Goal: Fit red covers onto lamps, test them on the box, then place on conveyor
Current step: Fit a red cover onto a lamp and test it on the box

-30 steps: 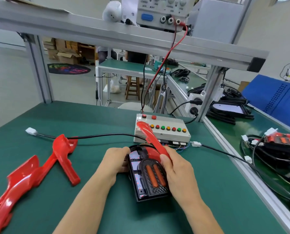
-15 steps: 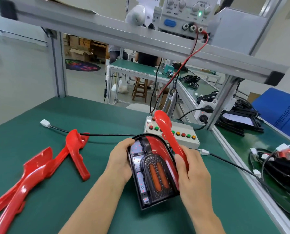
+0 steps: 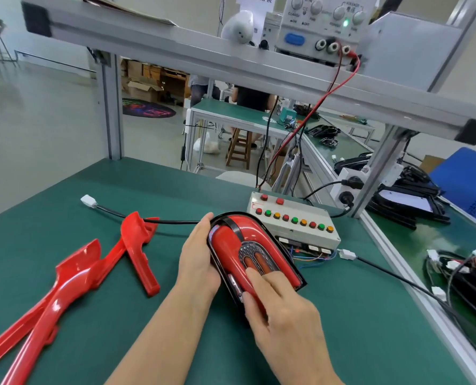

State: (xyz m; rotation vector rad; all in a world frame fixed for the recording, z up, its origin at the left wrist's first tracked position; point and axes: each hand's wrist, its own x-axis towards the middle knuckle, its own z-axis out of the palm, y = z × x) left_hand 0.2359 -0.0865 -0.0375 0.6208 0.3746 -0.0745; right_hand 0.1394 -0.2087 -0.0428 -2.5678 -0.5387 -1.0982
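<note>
**While the cover is pressed home, a skewed seat is the risk**

While the lamp [image 3: 255,259] lies on the green surface [image 3: 92,343] just in front of the test box [image 3: 293,222], the left hand [image 3: 198,262] grips its left edge. The right hand [image 3: 281,309] presses straight fingers onto the red cover [image 3: 232,247] at the lamp's near end. Uneven pressure could leave the far end unclipped. Spare covers [image 3: 73,276] lie well left of the lamp.
</note>
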